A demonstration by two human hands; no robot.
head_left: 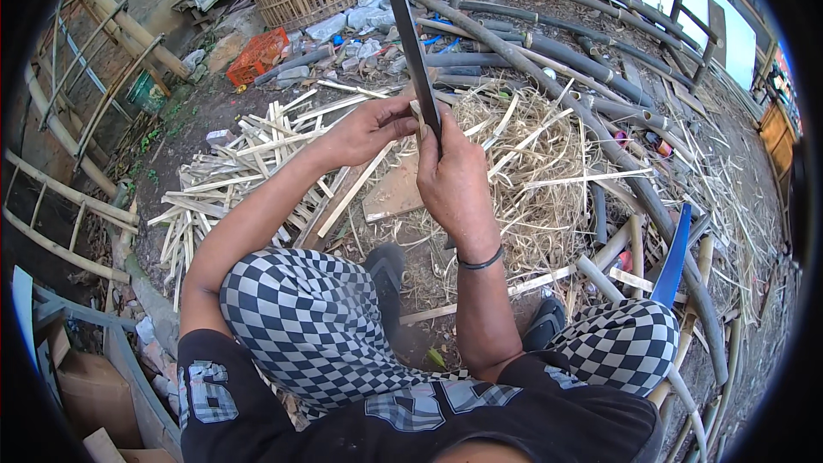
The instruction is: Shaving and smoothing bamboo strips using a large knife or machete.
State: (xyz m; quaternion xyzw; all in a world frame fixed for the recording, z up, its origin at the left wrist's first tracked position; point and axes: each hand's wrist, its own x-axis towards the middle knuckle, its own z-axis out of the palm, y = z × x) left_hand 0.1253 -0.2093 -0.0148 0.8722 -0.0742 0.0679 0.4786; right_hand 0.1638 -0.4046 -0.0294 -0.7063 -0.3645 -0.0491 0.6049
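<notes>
Steadiness presumably explained why my right hand (454,176) wrapped round the lower end of a long, dark metal blade (410,30), while my left hand (370,132) pinched a slim, pale wooden strip (417,111) just beside it.

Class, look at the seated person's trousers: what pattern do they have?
The trousers have dark and white checks, seen best in the head view.
</notes>
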